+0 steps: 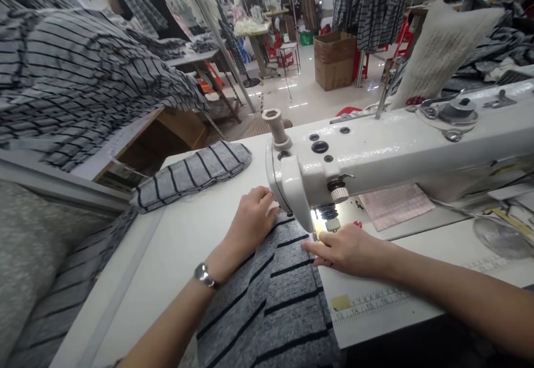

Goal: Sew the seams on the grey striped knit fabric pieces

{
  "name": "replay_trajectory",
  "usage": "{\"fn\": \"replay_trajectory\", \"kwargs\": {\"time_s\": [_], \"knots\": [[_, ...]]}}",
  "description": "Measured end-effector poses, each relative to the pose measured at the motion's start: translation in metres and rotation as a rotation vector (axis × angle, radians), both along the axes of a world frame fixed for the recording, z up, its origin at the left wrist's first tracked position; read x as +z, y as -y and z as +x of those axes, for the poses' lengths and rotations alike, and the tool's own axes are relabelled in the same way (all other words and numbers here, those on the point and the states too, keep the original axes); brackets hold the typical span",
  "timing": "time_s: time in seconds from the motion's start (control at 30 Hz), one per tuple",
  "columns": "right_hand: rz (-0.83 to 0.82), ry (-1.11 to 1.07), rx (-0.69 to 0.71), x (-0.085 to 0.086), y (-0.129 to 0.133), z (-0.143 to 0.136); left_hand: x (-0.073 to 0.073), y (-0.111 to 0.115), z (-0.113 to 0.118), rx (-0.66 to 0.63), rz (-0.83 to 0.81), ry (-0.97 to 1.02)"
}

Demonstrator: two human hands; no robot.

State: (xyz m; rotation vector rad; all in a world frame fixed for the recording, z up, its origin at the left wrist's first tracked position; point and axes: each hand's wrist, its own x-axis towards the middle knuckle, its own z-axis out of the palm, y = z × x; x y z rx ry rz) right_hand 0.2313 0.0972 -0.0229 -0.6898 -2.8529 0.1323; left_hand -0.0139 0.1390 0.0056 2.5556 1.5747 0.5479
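Observation:
A grey fabric piece with dark stripes [287, 290] lies under the head of a white sewing machine [375, 145] and hangs over the table's front edge. My left hand [256, 218], with a watch [204, 274] on its wrist, has its fingers bent on the fabric just left of the machine head. Close to the lit needle area, my right hand [350, 249] holds the fabric's right edge between its fingertips. The needle itself is mostly hidden behind the machine head and my fingers.
Folded striped fabric [192, 176] rests on the table's back left. A pink cloth [396, 204] lies beneath the machine arm, and a printed ruler [375, 304] runs along the front. Left stands a big striped pile [83, 73]; beyond are a cardboard box [335, 59] and a person [146, 4].

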Motion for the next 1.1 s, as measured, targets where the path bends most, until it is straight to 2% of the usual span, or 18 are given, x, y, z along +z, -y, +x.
{"fn": "replay_trajectory", "kwargs": {"time_s": [0.2, 0.27, 0.37, 0.47, 0.7, 0.97, 1.1], "knots": [[0.061, -0.012, -0.005, -0.001, 0.0, 0.0, -0.033, 0.059, 0.02, -0.081, 0.191, -0.057], [0.105, 0.003, 0.04, 0.001, 0.002, 0.003, -0.038, 0.071, 0.022, -0.114, 0.238, -0.067], [0.147, 0.006, 0.145, 0.006, 0.006, 0.008, -0.037, 0.08, 0.024, -0.164, 0.208, -0.064], [0.117, 0.011, 0.177, 0.011, 0.007, 0.012, -0.034, 0.078, 0.027, -0.178, 0.185, -0.052], [0.085, 0.045, 0.09, 0.015, -0.003, 0.01, -0.034, 0.057, 0.026, -0.176, 0.14, -0.014], [0.021, 0.007, 0.163, 0.011, -0.002, 0.006, -0.027, 0.063, 0.021, -0.219, 0.083, -0.013], [0.013, -0.02, 0.157, 0.01, -0.003, 0.007, -0.02, 0.055, 0.019, -0.236, 0.065, 0.016]]}}
